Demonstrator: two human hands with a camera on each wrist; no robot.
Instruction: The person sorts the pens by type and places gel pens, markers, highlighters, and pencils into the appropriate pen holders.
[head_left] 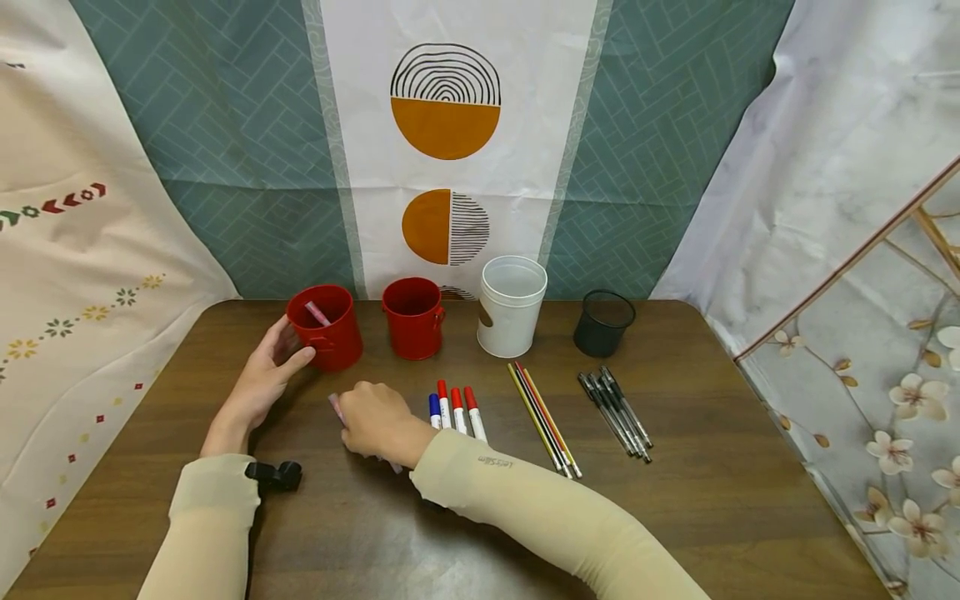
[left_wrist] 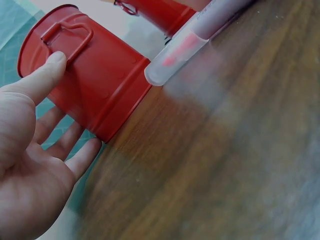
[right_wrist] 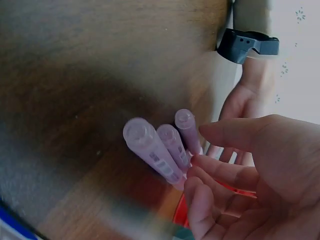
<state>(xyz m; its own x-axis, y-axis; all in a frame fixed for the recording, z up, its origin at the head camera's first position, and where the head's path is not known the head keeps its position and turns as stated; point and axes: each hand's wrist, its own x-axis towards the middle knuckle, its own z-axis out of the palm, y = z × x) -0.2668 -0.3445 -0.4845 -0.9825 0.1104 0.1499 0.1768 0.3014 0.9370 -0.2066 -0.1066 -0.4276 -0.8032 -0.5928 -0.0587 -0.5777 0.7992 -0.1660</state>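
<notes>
My left hand (head_left: 264,373) holds the side of a red metal bucket (head_left: 341,340) at the back left, its thumb on the handle and the other fingers behind. A pink pen (head_left: 317,313) with a translucent barrel leans inside that bucket. In the right wrist view, three pale pink pens (right_wrist: 157,157) lie side by side on the table. My right hand (head_left: 381,421) is over them, thumb and index finger beside the nearest one without a visible pinch. In the left wrist view, a translucent pen cap (left_wrist: 175,60) with a pink tip shows.
A second red bucket (head_left: 413,321), a white bucket (head_left: 512,312) and a black mesh cup (head_left: 603,325) line the back. Red and blue markers (head_left: 457,408), pencils (head_left: 543,421) and black pens (head_left: 618,415) lie on the wooden table (head_left: 705,475) before them.
</notes>
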